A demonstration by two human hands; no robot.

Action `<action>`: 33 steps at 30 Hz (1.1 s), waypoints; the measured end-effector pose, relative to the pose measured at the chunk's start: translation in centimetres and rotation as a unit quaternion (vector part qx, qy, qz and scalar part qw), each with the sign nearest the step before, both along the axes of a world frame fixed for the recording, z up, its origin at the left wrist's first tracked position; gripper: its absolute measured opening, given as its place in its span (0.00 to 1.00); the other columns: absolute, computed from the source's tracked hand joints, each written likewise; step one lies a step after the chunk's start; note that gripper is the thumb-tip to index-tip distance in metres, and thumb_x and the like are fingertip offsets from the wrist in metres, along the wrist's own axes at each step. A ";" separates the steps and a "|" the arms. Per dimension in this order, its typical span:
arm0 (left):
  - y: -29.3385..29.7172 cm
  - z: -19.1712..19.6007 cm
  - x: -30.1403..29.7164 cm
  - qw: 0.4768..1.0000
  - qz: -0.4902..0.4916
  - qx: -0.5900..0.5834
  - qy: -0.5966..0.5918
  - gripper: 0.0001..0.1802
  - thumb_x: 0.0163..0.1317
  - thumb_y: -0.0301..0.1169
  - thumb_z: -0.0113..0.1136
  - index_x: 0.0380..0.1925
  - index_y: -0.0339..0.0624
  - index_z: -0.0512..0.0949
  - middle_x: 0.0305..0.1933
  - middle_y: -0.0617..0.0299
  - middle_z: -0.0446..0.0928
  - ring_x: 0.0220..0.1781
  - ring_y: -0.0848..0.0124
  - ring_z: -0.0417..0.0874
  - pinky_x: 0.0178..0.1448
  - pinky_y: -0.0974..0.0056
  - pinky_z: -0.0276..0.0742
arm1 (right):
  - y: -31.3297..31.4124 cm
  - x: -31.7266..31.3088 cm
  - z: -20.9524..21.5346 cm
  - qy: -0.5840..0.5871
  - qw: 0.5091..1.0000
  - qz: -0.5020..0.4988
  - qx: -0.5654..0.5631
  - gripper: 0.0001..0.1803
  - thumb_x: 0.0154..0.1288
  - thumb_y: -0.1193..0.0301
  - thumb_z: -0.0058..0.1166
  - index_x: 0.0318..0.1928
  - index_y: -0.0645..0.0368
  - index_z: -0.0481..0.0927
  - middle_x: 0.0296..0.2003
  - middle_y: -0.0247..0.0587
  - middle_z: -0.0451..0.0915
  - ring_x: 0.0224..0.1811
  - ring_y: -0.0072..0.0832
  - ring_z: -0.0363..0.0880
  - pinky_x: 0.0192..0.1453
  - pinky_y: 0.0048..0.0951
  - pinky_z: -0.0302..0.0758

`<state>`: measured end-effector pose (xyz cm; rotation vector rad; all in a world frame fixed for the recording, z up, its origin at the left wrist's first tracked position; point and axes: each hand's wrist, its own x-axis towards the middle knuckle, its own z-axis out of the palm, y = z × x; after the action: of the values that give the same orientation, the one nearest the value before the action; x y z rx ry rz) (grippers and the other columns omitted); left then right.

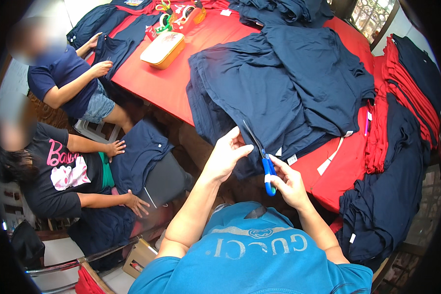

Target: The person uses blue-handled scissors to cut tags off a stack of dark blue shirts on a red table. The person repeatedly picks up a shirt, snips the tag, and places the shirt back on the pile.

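My right hand (288, 183) is closed around the handles of blue scissors (269, 179). Their dark blades point away from me, over the edge of a navy shirt (255, 83) spread on the red-covered table. My left hand (225, 156) is beside the blades, thumb and fingers bent together at the near edge of the navy cloth. The fold of cloth between those fingertips is partly hidden. Several navy garments lie layered here, with small white tags (292, 159) along the near edge.
A yellow lidded box (162, 50) stands on the red table (181, 93). Tape and tools (179, 19) lie behind it. Folded red and navy garments (411, 83) are stacked at right. Two people sit at left; one handles navy cloth (113, 49), another has navy cloth (139, 147) before them.
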<state>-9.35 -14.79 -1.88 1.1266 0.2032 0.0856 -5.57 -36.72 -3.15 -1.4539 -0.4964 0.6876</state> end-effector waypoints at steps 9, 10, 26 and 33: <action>0.4 0.8 1.7 0.993 0.077 -0.089 0.031 0.09 0.63 0.21 0.57 0.43 0.35 0.78 0.40 0.67 0.77 0.40 0.80 0.74 0.47 0.73 0.72 | 0.0 0.8 -0.9 -0.005 1.000 0.002 -0.026 0.28 0.67 0.75 0.55 0.67 0.64 0.68 0.41 0.37 0.80 0.39 0.17 0.77 0.46 0.21 0.76; 0.6 0.5 1.7 0.994 0.077 -0.078 0.020 0.03 0.63 0.20 0.57 0.36 0.38 0.77 0.37 0.68 0.75 0.37 0.82 0.72 0.43 0.73 0.71 | 0.4 0.7 -0.7 -0.029 0.999 -0.007 -0.011 0.29 0.66 0.75 0.56 0.67 0.64 0.68 0.40 0.37 0.80 0.38 0.17 0.77 0.45 0.21 0.76; 1.2 -0.7 1.7 0.986 0.098 -0.130 0.027 0.02 0.66 0.23 0.57 0.35 0.42 0.76 0.35 0.68 0.76 0.39 0.80 0.80 0.39 0.74 0.78 | -1.1 0.2 0.6 -0.228 0.965 -0.025 -0.129 0.35 0.58 0.71 0.66 0.65 0.64 0.69 0.34 0.41 0.78 0.24 0.18 0.75 0.28 0.19 0.74; 0.6 -0.1 1.5 0.992 0.064 -0.108 0.028 0.15 0.63 0.19 0.58 0.51 0.34 0.76 0.46 0.59 0.80 0.47 0.73 0.82 0.50 0.67 0.80 | -0.5 0.1 0.6 -0.239 0.963 -0.022 -0.125 0.34 0.60 0.71 0.65 0.65 0.65 0.69 0.33 0.41 0.78 0.25 0.19 0.75 0.30 0.21 0.74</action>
<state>-7.88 -14.20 -2.01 0.8998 0.3281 0.1434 -5.50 -37.25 -2.55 -1.8774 -0.7658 0.3645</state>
